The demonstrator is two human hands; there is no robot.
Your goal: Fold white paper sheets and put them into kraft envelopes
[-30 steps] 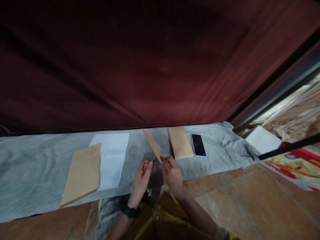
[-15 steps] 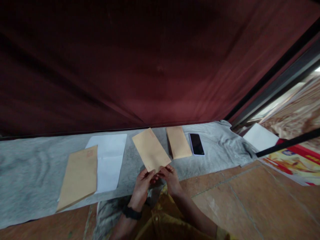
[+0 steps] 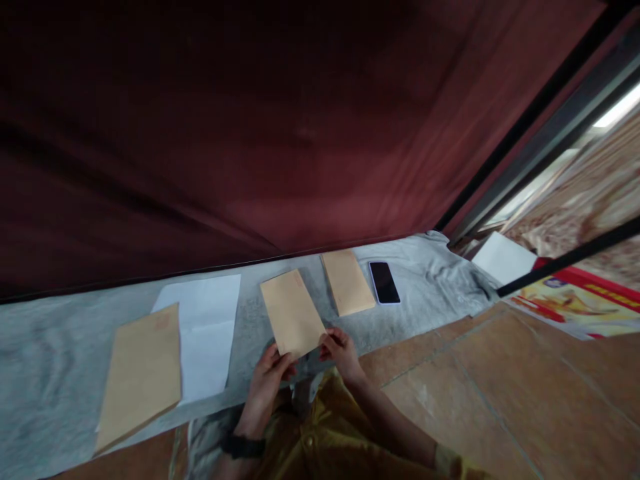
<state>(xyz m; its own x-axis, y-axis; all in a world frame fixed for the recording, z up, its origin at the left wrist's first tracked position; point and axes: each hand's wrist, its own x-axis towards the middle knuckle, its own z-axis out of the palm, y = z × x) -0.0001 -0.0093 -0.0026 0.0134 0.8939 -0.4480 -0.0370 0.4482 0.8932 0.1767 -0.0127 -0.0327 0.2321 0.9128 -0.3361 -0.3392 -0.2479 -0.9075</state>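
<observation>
Between my two hands is a brown paper envelope with faint red print near its far end. My left hand pinches its near left corner, a dark band round the wrist. At the near right corner, the fingers of my right hand are closed on the same envelope. Right of it lies a stack of brown envelopes. Further left, another brown envelope partly covers white paper that shows a crease across it.
A phone lies right of the stack on the grey cloth. Behind the cloth hangs a dark red curtain. On the tiled floor, a red and yellow printed box sits at the right, near a black bar.
My hands have moved apart, from close together at the envelope's near edge to its two near corners. The view has turned slightly, so the scene sits further left.
</observation>
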